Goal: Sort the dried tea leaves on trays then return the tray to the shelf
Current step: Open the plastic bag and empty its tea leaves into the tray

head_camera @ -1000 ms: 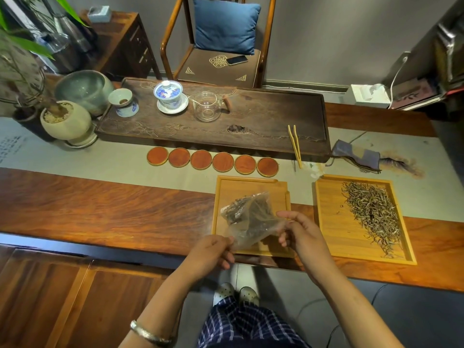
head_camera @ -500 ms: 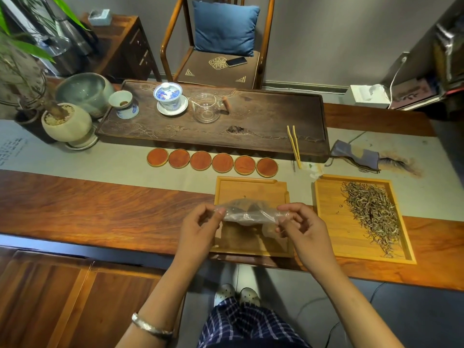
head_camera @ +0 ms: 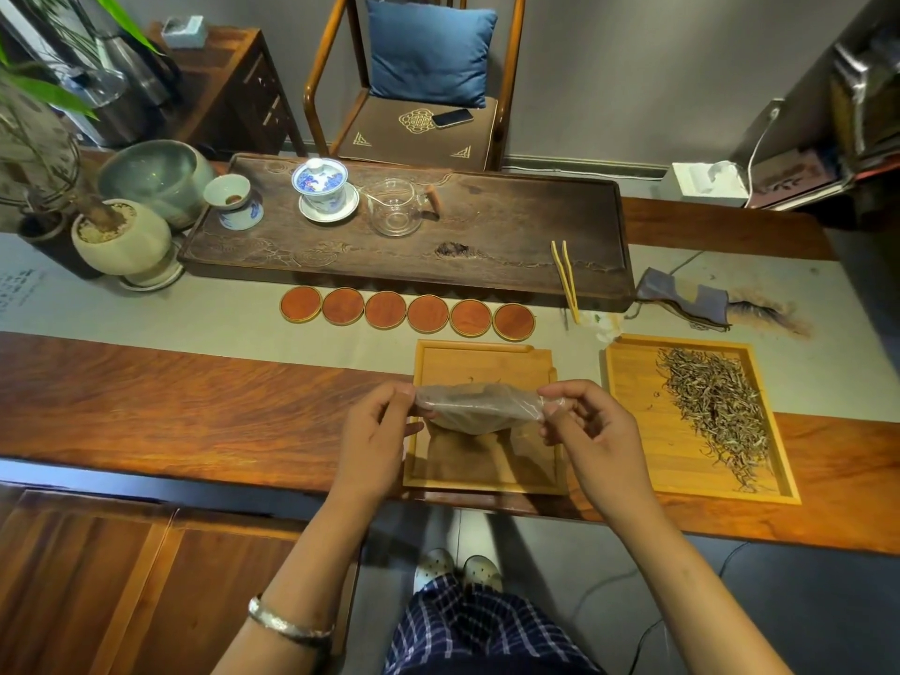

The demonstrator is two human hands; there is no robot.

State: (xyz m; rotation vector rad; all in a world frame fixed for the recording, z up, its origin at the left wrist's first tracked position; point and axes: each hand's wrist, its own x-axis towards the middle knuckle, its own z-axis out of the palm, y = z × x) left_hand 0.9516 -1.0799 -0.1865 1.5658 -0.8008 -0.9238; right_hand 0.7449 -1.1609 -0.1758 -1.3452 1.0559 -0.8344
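A clear plastic bag (head_camera: 479, 407) with dark tea leaves inside hangs stretched sideways between my hands, above a bamboo tray (head_camera: 482, 365) that holds only a few stray bits. My left hand (head_camera: 377, 431) pinches the bag's left end and my right hand (head_camera: 589, 431) pinches its right end. A second bamboo tray (head_camera: 633, 406) lies to the right, with a long heap of pale dried tea leaves (head_camera: 716, 411) on it.
Behind the trays runs a row of several round red coasters (head_camera: 406, 311). A dark wooden tea board (head_camera: 511, 236) carries a lidded cup (head_camera: 321, 185), a glass pitcher (head_camera: 397, 211) and yellow tongs (head_camera: 565, 280). Pots stand far left; a grey cloth (head_camera: 682, 299) lies far right.
My left hand rose from the table edge and took the bag's left end. The bag went from hanging crumpled in my right hand to being pulled out flat between both hands.
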